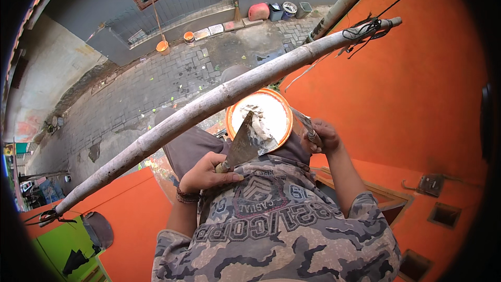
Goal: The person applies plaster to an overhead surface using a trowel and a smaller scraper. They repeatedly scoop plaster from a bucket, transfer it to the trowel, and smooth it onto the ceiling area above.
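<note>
An orange-rimmed bucket of white putty sits in front of my body. My left hand is closed round the handle of a wide putty knife, whose blade slants over the bucket's near left side. Grey-white smears show beside that blade. At the bucket's right, my right hand grips a second putty knife by its handle. The blade of this one points up and left toward the bucket's rim and is partly hidden.
A thick bamboo pole crosses just beyond the bucket, tied to another pole at the upper right. An orange wall stands close on my right. Far below lies a paved alley with buckets along its edge.
</note>
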`<state>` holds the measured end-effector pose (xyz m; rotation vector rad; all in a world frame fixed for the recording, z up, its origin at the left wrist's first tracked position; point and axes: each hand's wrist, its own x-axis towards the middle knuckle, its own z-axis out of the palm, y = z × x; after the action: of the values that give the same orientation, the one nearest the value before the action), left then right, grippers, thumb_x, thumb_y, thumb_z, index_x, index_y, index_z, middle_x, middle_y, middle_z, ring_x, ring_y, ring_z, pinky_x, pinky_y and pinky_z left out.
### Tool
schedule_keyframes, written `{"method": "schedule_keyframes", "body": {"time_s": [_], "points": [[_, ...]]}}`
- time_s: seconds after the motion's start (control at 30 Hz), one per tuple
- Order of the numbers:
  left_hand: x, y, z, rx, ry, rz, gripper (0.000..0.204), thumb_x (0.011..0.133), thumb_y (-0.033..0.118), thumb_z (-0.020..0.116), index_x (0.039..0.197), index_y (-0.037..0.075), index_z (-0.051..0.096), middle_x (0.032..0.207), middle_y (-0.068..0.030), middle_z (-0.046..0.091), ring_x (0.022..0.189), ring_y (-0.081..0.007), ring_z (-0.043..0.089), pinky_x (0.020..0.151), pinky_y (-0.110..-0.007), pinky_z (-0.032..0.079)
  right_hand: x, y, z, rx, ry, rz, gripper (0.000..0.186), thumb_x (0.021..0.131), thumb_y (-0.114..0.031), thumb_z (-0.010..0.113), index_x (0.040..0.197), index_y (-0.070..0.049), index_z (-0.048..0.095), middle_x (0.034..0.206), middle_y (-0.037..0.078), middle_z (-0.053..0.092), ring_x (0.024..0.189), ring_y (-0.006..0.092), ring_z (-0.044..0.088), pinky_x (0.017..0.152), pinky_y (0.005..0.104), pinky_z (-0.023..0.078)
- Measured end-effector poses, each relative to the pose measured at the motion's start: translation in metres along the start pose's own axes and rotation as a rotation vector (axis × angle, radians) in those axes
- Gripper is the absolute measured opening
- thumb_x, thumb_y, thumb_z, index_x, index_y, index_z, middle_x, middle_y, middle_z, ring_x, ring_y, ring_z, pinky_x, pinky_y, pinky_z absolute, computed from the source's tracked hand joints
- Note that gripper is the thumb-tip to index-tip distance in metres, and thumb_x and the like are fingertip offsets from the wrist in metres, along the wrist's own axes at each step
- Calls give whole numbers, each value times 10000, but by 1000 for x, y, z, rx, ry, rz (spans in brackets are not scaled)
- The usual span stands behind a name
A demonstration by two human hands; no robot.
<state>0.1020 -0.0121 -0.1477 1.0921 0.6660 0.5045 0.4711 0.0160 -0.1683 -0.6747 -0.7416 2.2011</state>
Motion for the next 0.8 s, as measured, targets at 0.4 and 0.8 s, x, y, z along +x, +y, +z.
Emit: {"method": "schedule_keyframes", "body": {"time_s": [0.4, 0.8], "points": [[-4, 15, 0, 47, 166, -177, 242, 809, 116, 785, 720, 57, 568, 652, 81, 497, 616, -18, 445, 532, -214, 356, 10, 12, 13, 205, -98, 67, 366, 1032, -320, 391, 1022, -18, 598, 605, 62, 513, 403, 93, 422, 366, 212, 327], [-5, -3, 4, -36, -51, 25, 237, 848, 91, 752, 1049, -18, 691, 917, 32, 687, 831, -33, 538, 749, -231, 465, 18, 32, 68, -358, 165, -82, 350, 950, -334, 569, 931, 12, 617, 754, 89, 629, 604, 138, 580, 511, 251, 457]]}}
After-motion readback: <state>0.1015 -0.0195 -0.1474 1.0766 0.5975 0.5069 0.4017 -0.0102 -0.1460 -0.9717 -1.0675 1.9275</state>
